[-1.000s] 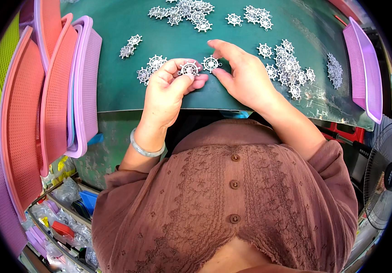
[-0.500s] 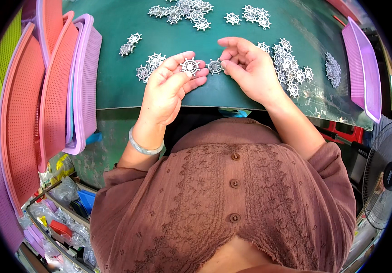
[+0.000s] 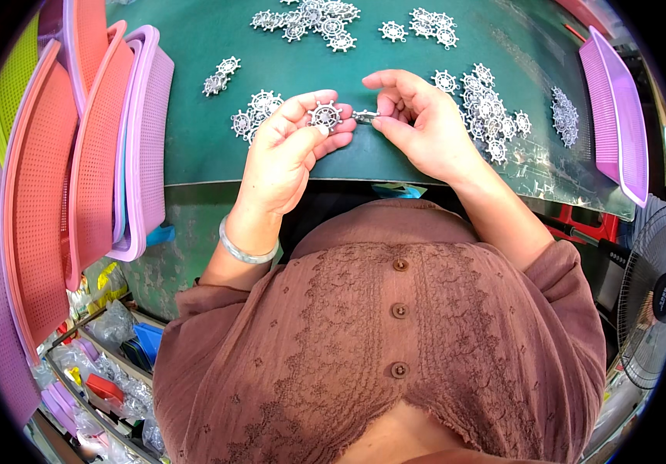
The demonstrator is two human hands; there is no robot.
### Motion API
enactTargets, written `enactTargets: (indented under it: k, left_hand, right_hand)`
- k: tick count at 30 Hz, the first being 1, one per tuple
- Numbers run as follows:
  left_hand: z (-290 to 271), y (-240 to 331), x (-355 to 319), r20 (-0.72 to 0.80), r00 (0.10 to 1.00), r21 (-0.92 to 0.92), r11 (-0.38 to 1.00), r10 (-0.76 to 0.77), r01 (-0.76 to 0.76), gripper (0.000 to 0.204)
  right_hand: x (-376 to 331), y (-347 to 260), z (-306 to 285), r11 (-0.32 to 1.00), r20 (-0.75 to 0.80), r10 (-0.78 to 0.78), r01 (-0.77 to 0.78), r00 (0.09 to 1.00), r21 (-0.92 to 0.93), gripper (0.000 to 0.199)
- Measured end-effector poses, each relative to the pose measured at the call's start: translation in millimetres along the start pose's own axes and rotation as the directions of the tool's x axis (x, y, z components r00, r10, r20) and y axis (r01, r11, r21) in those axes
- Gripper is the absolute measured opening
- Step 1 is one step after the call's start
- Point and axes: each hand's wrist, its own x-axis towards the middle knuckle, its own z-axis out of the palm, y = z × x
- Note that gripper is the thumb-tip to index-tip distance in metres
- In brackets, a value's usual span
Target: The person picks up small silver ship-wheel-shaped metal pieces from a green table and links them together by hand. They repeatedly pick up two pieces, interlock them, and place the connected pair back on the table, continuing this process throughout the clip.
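Note:
My left hand (image 3: 290, 147), palm up, pinches a silver ship's-wheel charm (image 3: 324, 115) between thumb and fingers, its round face showing. Close beside it, my right hand (image 3: 423, 124) grips a second ship's-wheel charm (image 3: 365, 117) by its edge, between thumb and fingertips. That one is tilted so that it appears as a thin sliver. Both hands are just above the green tabletop (image 3: 333, 165). A small group of like charms (image 3: 253, 114) lies partly behind my left hand. To the right of my right hand spreads a larger pile of charms (image 3: 489, 108).
More charms lie at the far side (image 3: 314, 19), the far right (image 3: 433, 28) and the left (image 3: 222, 76). A purple basket (image 3: 615, 116) stands at the table's right end. Stacked pink and purple baskets (image 3: 109, 147) crowd the left. A fan (image 3: 646, 298) is at lower right.
My right hand has turned its charm from face-on to nearly edge-on. The left hand still holds its charm in almost the same place.

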Motion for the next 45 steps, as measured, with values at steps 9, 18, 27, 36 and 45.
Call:
enactTargets:
  k: [9,18,27,36,45]
  left_hand:
    - [-0.2,-0.9,0.2,0.026,0.999,-0.017,1.000,0.024,-0.023,0.036]
    - [6.1,3.0,-2.0,0.107,0.994,-0.182,0.982,-0.029,0.048,0.034]
    - [10.0,4.0,-2.5,0.100,0.994,-0.183,0.981,-0.039,0.057,0.032]
    - [8.7,0.9,-1.4,0.093,0.995,-0.175,0.983,-0.030,0.046,0.036]
    - [7.8,3.2,-1.9,0.081,0.995,-0.219,0.973,-0.054,0.071,0.040]
  right_hand:
    - [-0.2,-7.6,-5.9,0.910,0.039,0.170,-0.172,0.985,0.377,0.026]
    - [0.0,-0.8,-5.8,0.649,0.180,0.285,-0.328,0.941,0.686,0.020]
    - [-2.4,-2.5,-7.9,0.581,0.215,0.302,-0.359,0.928,0.731,0.017]
    - [-4.3,-2.6,-8.3,0.562,0.209,0.307,-0.355,0.928,0.748,0.016]
    - [-5.9,-0.1,-9.3,0.578,0.166,0.310,-0.324,0.936,0.749,0.015]
